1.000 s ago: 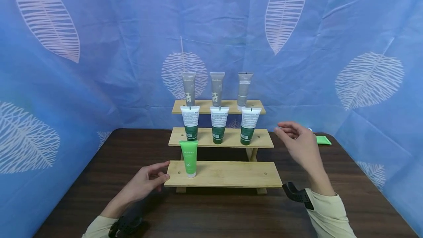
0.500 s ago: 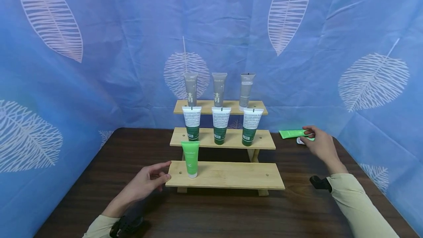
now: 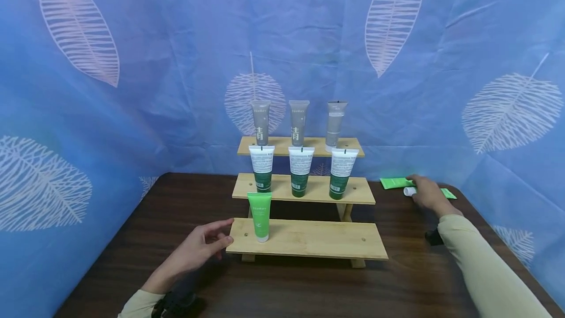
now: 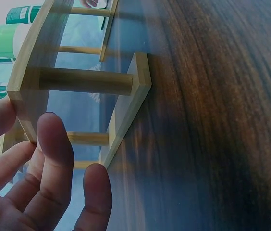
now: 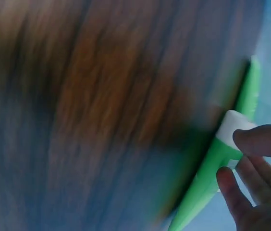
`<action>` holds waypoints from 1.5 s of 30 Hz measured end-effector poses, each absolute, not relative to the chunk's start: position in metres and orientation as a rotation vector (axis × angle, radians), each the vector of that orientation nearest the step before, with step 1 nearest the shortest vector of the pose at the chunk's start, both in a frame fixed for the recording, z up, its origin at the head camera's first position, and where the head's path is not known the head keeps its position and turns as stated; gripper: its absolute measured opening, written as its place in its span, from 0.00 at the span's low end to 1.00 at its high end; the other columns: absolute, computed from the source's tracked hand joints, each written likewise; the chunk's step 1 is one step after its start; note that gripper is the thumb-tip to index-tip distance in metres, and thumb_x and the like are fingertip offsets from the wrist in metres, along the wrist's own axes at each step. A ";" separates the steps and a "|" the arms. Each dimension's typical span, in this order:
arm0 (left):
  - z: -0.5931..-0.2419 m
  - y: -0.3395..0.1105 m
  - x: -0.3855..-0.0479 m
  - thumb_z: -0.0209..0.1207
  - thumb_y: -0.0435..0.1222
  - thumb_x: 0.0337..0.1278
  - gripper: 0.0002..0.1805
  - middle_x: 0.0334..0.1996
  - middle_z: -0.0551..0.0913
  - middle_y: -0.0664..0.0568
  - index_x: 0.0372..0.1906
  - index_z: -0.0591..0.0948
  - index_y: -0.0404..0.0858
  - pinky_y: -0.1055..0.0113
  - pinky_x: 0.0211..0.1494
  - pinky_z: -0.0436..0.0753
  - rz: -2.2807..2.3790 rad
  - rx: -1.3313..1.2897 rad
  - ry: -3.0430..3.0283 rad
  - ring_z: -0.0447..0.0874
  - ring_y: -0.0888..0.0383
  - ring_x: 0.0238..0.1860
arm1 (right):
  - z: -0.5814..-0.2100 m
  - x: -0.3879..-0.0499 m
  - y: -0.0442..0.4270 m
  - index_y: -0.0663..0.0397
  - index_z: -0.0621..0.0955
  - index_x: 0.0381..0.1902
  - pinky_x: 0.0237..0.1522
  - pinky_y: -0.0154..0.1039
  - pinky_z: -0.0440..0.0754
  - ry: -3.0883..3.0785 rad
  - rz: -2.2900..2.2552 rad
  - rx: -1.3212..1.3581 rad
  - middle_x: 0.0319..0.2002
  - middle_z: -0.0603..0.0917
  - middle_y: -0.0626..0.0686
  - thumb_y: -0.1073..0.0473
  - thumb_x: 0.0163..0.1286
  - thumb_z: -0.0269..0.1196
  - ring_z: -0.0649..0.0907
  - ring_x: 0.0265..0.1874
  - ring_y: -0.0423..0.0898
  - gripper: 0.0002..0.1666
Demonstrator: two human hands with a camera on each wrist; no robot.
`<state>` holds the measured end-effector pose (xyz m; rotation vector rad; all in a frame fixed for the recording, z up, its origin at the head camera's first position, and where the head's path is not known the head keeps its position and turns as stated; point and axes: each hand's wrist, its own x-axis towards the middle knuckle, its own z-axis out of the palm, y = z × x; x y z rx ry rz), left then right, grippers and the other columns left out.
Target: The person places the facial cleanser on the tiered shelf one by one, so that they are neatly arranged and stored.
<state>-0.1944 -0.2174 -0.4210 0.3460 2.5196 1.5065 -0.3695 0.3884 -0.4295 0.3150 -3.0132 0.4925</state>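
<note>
My left hand (image 3: 198, 249) pinches the left end of the lowest board of a wooden three-tier display stand (image 3: 318, 239); in the left wrist view the fingers (image 4: 54, 139) are at the board's corner. At the table's far right, my right hand (image 3: 427, 193) holds a light green squeeze tube (image 5: 203, 178) lying on its side, thumb and fingertips at its white cap end. The hand covers the middle of that tube in the head view. Another green tube (image 3: 393, 183) lies just behind it. One green tube (image 3: 260, 216) stands on the lowest board's left part.
Three white-and-dark-green tubes (image 3: 300, 172) stand on the middle board, and three grey tubes (image 3: 298, 124) on the top board. The dark wood table (image 3: 300, 293) carries the stand. A blue leaf-patterned cloth (image 3: 185, 63) hangs behind it.
My right hand has moved right and away from beside the stand to the lying green tubes, and its fingers have come onto the nearer one. The left hand stays on the stand. The head view has shifted slightly.
</note>
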 end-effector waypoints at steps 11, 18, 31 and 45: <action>-0.422 -0.214 -0.196 0.63 0.41 0.70 0.33 0.30 0.85 0.49 0.74 0.69 0.32 0.66 0.29 0.71 1.510 0.329 2.509 0.82 0.51 0.26 | -0.426 -0.372 0.393 0.81 0.69 0.65 0.56 0.69 0.74 -3.121 0.227 0.562 0.64 0.65 0.84 0.82 0.61 0.57 0.70 0.60 0.81 0.32; -0.423 -0.216 -0.196 0.63 0.40 0.70 0.33 0.29 0.84 0.49 0.74 0.69 0.31 0.65 0.31 0.73 1.515 0.301 2.516 0.82 0.52 0.26 | -0.423 -0.367 0.389 0.80 0.72 0.64 0.52 0.64 0.78 -3.154 0.143 0.641 0.66 0.64 0.84 0.79 0.63 0.62 0.71 0.60 0.80 0.30; -0.423 -0.215 -0.194 0.62 0.40 0.70 0.32 0.28 0.84 0.50 0.73 0.70 0.31 0.65 0.32 0.73 1.511 0.292 2.525 0.81 0.52 0.26 | -0.428 -0.296 0.369 0.78 0.74 0.61 0.50 0.62 0.80 -3.024 0.280 0.734 0.57 0.76 0.78 0.77 0.61 0.67 0.79 0.54 0.74 0.30; -0.423 -0.218 -0.194 0.62 0.41 0.71 0.33 0.30 0.84 0.49 0.74 0.69 0.32 0.64 0.33 0.74 1.514 0.299 2.517 0.82 0.50 0.27 | -0.427 -0.205 0.357 0.62 0.81 0.55 0.35 0.44 0.82 -2.937 0.468 0.597 0.49 0.86 0.58 0.63 0.61 0.74 0.86 0.42 0.55 0.25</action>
